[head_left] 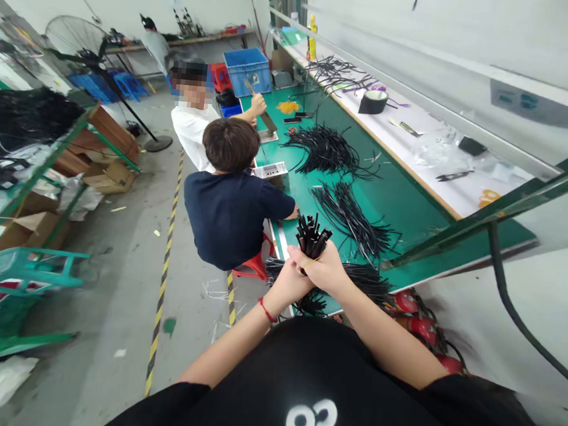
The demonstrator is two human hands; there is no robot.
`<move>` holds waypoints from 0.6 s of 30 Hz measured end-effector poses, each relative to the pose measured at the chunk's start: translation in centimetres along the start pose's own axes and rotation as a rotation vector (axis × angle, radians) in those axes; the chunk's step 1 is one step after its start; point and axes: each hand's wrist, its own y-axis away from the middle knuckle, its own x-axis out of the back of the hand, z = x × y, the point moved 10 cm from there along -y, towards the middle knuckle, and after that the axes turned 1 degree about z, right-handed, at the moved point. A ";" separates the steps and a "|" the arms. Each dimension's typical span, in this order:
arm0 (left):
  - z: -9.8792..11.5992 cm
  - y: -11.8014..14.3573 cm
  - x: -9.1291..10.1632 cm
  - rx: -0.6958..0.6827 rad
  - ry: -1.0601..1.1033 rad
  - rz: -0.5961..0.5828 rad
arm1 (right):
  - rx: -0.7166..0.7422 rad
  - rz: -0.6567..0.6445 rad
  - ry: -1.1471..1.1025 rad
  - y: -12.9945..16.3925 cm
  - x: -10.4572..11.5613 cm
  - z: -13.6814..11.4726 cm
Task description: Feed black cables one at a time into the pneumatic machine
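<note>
Both my hands clasp one bundle of black cable ends (312, 234), which sticks upward out of my fists. My left hand (291, 282), with a red cord at the wrist, grips the bundle from below. My right hand (323, 268) wraps around it just above and in front. The rest of the bundle hangs down as black strands (358, 280) over the near end of the green workbench (405, 204).
Two people sit at the bench ahead, one in dark blue (230, 218), one in white (191, 130). Piles of black cables (327, 151) lie on the bench, with a tape roll (374, 101) and blue bin (248, 70). Shelves with boxes (37, 216) stand left.
</note>
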 end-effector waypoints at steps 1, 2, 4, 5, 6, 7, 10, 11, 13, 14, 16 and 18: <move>0.2 0.1 -0.1 -0.022 0.006 -0.096 | 0.017 0.018 0.019 0.1 0.4 -0.2; 0.5 0.3 0.1 -0.041 0.010 -0.180 | 0.035 0.033 0.038 0.2 0.7 -0.5; 1.4 0.5 1.5 -0.075 0.024 -0.265 | 0.076 0.051 0.076 0.4 1.3 -1.1; 2.4 0.5 2.7 -0.106 0.048 -0.255 | 0.094 0.040 0.090 0.4 1.4 -1.4; 3.8 0.4 4.0 -0.159 0.088 -0.208 | 0.108 0.014 0.103 0.5 1.2 -1.6; 5.7 0.3 5.5 -0.246 0.146 -0.134 | 0.112 -0.023 0.118 0.5 0.8 -1.6; 11.9 0.6 6.9 -0.492 0.072 -0.007 | 0.087 -0.174 0.188 1.0 -1.2 -0.9; 13.4 0.5 6.0 -0.529 -0.076 -0.035 | 0.087 -0.215 0.214 1.2 -1.9 -0.6; 15.3 0.4 4.0 -0.593 -0.383 -0.073 | 0.093 -0.260 0.246 1.6 -2.7 -0.2; 15.5 0.2 3.5 -0.597 -0.489 -0.068 | 0.090 -0.268 0.257 1.8 -2.9 0.0; 15.1 -0.1 3.1 -0.577 -0.600 -0.029 | 0.075 -0.269 0.337 1.9 -3.2 0.6; 14.2 0.1 2.8 -0.566 -0.620 -0.023 | 0.075 -0.222 0.520 1.9 -3.1 1.1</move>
